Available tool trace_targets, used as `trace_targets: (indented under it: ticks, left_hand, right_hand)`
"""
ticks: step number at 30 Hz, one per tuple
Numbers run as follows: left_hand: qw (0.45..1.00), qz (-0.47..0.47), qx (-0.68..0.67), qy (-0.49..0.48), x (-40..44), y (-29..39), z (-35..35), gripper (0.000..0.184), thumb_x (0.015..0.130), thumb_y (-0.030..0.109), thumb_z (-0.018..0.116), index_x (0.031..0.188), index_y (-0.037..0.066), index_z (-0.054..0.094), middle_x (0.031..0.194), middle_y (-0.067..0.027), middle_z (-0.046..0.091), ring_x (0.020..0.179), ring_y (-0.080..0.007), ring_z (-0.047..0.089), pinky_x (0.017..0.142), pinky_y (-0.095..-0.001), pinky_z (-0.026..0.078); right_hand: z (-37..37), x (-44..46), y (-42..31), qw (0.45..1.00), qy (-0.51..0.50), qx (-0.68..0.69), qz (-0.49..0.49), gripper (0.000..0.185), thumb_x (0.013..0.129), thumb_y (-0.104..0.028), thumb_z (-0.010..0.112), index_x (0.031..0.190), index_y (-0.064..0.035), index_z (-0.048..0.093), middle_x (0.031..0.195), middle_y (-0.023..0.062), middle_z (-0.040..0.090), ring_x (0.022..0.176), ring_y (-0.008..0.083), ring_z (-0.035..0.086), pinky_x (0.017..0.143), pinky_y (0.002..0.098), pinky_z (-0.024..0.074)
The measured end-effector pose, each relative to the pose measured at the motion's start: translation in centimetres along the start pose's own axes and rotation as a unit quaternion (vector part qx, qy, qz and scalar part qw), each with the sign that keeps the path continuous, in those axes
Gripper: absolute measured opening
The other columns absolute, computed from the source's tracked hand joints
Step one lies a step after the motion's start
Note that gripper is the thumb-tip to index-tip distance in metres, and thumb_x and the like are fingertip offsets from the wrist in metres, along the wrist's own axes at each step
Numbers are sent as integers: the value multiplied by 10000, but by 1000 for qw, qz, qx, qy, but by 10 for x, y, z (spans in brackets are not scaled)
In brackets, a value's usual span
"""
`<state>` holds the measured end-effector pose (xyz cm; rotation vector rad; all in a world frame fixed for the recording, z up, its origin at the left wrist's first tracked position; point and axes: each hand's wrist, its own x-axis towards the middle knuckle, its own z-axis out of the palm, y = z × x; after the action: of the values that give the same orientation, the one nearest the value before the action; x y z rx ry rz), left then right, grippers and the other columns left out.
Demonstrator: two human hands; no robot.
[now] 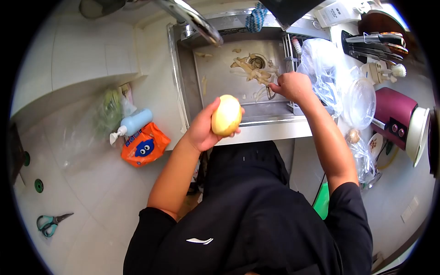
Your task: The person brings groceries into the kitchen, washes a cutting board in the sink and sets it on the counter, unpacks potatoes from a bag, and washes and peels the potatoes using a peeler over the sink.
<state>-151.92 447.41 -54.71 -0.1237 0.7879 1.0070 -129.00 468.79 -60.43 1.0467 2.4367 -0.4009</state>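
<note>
My left hand [205, 126] is wrapped round a pale yellow peeled potato [227, 115], held above the sink's front edge. Over the right part of the steel sink [220, 82], my right hand [293, 87] is closed on a peeler [270, 93], whose metal head points down and to the left. Long strips of peel [251, 69] lie in a pile beside and partly over the drain [256, 61]. A few smaller peel pieces stick to the sink's left side and bottom.
The faucet [201, 25] reaches over the sink's back left. A rack with plastic bags [321, 68] borders the right side. Left of the sink are a blue bottle [136, 123] and an orange packet [145, 145]. Scissors [52, 223] lie far left; a knife block [354, 46] stands back right.
</note>
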Motion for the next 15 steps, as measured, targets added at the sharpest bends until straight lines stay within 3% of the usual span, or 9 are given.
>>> trace_targets:
  ticks: [2,4,7,10,15]
  left_hand:
    - [999,13,-41,18,8,-5,-14,559,1060,537,435,1327,61,552,1207,-150,651,844,-269,686,701,-354,580]
    - [996,17,-69,49,22,-9,-26,554,1056,542,440,1301,61,567,1193,-141,656,864,-269,685,707,-357,577]
    - [986,24,-112,119,30,-13,-16,516,1048,538,475,1212,66,604,1124,-107,677,914,-250,674,757,-373,555]
    - [978,41,-127,159,33,-15,-6,491,1049,532,473,1208,88,611,1128,-94,679,977,-226,668,816,-376,548]
    - [995,1,-66,81,21,-23,-3,456,1052,520,449,1266,143,590,1160,-60,683,1055,-209,656,901,-392,539]
  right_hand:
    - [-9,-17,-19,999,28,24,6,506,905,-588,640,733,-129,763,687,93,710,682,313,719,627,439,574]
    - [-19,-31,-45,981,156,119,-12,507,896,-565,671,659,-119,715,645,86,681,630,309,693,574,426,547]
    - [-29,-50,-83,913,323,182,-173,444,843,-464,764,568,-137,642,566,47,602,541,254,635,510,386,493]
    - [-32,-52,-105,895,342,180,-223,440,825,-460,776,551,-153,620,534,25,550,512,237,603,487,380,456]
    - [-26,-39,-82,872,329,204,-301,442,818,-469,775,546,-167,604,524,26,530,508,234,597,484,372,449]
